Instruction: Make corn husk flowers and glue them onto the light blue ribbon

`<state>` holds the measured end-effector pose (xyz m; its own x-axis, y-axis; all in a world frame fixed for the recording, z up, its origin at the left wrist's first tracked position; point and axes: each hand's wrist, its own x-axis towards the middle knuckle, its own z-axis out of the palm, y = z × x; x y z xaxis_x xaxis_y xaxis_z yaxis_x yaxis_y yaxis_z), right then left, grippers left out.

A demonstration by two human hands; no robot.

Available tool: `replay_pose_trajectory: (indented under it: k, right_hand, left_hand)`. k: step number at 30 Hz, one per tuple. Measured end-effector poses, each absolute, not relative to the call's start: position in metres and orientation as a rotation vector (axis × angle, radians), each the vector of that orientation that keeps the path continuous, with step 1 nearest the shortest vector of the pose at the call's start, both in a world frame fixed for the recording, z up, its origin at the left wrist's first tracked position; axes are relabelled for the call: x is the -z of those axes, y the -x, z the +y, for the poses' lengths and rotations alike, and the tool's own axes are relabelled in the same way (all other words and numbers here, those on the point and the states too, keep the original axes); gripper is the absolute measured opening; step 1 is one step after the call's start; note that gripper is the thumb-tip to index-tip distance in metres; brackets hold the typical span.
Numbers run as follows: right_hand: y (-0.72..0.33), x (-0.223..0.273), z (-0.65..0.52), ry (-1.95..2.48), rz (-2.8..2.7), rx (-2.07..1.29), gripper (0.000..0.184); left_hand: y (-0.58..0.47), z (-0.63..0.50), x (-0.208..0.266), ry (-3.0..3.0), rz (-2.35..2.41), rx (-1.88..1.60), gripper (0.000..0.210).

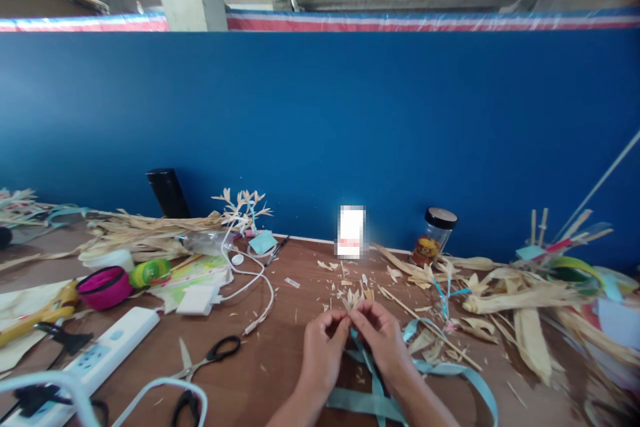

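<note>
Both hands meet over the front middle of the table, fingertips pinched together. My left hand (pixel 323 340) and my right hand (pixel 380 337) grip the base of a small flower of pale dried husk petals (pixel 353 299), which points away from me. Light-blue ribbon (pixel 373 373) hangs below the fingers and loops across the table on the right. The exact point where ribbon and petals join is hidden by my fingers. Right of my hands, a finished-looking husk flower on a blue stem (pixel 444 290) stands among loose husks (pixel 505 293).
Open scissors (pixel 200 363) lie to the left, near a white power strip (pixel 110 353) and a white charger (pixel 197 299) with its cable. A lidded jar (pixel 434 237) and a bright blurred screen (pixel 351 232) stand at the back. Blue partition (pixel 320 120) closes off the far side.
</note>
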<state>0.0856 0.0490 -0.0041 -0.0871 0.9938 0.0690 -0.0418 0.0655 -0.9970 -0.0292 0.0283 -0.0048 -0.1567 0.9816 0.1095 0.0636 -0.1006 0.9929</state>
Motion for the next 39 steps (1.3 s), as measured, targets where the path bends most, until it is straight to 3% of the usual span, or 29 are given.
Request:
replay_pose_trajectory:
  k: [21, 29, 39]
  right_hand:
    - [-0.0831, 0.0066, 0.0476, 1.116, -1.260, -1.166, 0.024]
    - [-0.0822, 0.0053, 0.0486, 1.072, -1.267, -1.235, 0.017]
    - [-0.0857, 0.0071, 0.0500, 1.075, -1.162, -1.328, 0.022]
  left_hand:
    - [0.0300, 0.0283, 0.0119, -1.351, 1.350, -1.330, 0.025]
    - [0.0326, 0.0305, 0.0072, -1.384, 1.382, -1.325, 0.026]
    - [0.0321, 0.0304, 0.0120, -1.339, 1.326, -1.329, 0.027]
